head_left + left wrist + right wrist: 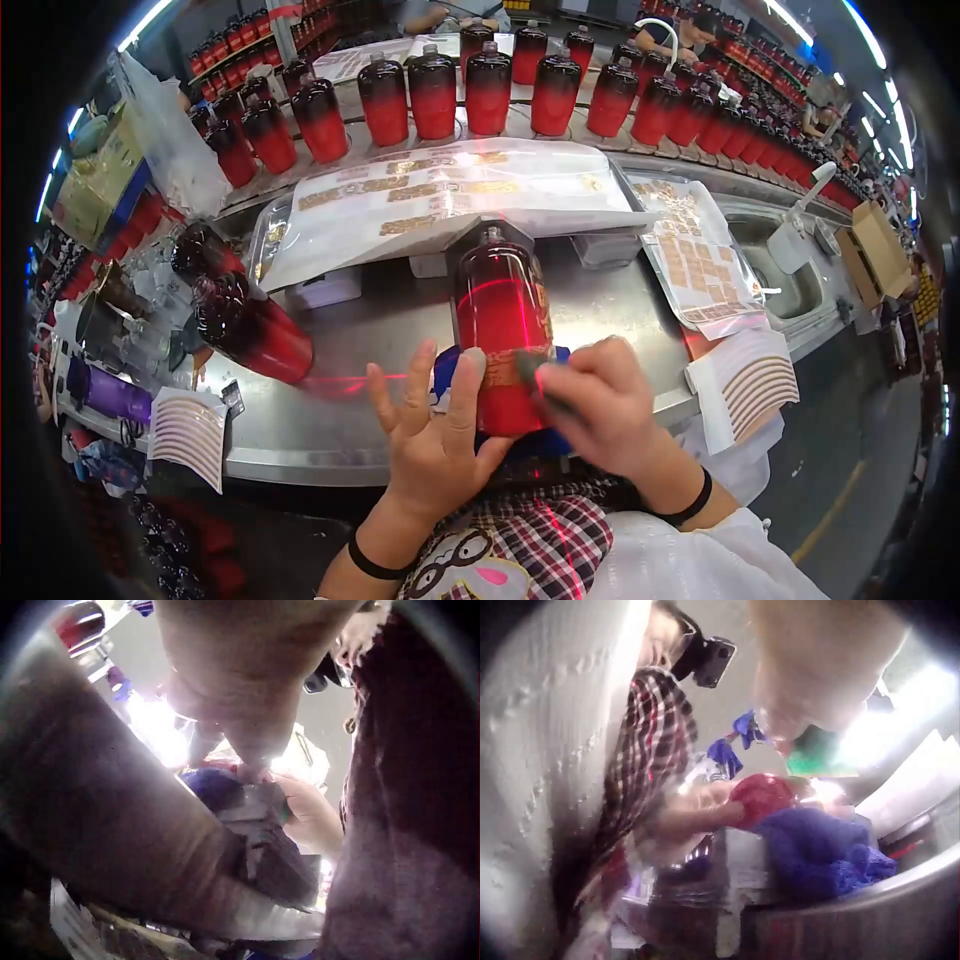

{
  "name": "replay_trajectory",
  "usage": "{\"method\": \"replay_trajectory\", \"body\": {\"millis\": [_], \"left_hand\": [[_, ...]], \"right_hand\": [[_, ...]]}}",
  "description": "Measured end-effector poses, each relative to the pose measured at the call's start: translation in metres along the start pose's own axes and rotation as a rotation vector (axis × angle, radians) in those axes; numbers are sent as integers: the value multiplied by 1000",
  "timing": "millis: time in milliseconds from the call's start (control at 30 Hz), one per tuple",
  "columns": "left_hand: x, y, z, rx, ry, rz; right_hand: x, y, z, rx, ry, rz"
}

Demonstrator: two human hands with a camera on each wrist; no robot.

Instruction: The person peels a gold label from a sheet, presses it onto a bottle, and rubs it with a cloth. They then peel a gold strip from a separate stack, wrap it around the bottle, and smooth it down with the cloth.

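Note:
A red glass bottle (492, 305) with a dark top lies on a blue cloth (817, 851), its neck pointing away from me. Gold decals (503, 368) run along its upper face and right side. My left hand (432, 445) steadies the bottle's lower left, fingers stretched out, index fingertip on the glass and thumb by the base. With my right hand (608, 405) I pinch a small dark green scraper (528, 368) against the gold decal. In the right wrist view the scraper looks bright green, and the bottle's red base (763, 799) shows above the cloth.
Red laser lines cross the bottle and the steel table (350, 420). A tray of decal sheets (450, 190) lies behind, another tray (700, 260) at right. Two bottles (255, 330) lie at left. Upright bottles (488, 95) line the conveyor. Curved strip sheets (745, 385) hang at the right edge.

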State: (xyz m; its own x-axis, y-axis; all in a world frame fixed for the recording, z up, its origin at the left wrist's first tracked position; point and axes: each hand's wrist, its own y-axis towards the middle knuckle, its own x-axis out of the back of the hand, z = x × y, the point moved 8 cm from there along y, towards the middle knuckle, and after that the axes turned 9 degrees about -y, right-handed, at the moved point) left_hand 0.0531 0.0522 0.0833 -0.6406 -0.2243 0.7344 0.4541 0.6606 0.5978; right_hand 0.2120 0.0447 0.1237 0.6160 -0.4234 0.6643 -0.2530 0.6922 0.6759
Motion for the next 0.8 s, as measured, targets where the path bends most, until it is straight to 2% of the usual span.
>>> {"method": "replay_trajectory", "body": {"millis": [67, 100, 200, 233, 267, 333, 367, 467, 600, 800], "left_hand": [[-5, -5, 7, 34, -113, -88], [-9, -9, 14, 80, -183, -117], [-17, -18, 23, 184, -353, -178], [-14, -16, 21, 187, -369, -191], [-9, -14, 18, 190, -384, -202], [0, -10, -6, 74, -262, -101], [-1, -10, -16, 17, -205, -49], [-16, -2, -26, -78, -60, -23], [-16, -14, -7, 102, -149, -77], [-17, 0, -8, 109, -75, -18]], "right_hand": [[-5, 4, 14, 116, 204, 151], [-3, -2, 5, -22, 222, 108], [0, 4, -1, 10, -80, -7], [-5, 7, 12, 87, -15, 17], [-5, 6, 6, -28, 76, 56], [-5, -3, -10, -265, 253, 126], [-5, -9, -25, -396, 307, 46], [-20, -24, -43, -590, 469, 42], [-27, -33, -53, -688, 462, 66], [-23, -35, -55, -731, 493, 46]]}}
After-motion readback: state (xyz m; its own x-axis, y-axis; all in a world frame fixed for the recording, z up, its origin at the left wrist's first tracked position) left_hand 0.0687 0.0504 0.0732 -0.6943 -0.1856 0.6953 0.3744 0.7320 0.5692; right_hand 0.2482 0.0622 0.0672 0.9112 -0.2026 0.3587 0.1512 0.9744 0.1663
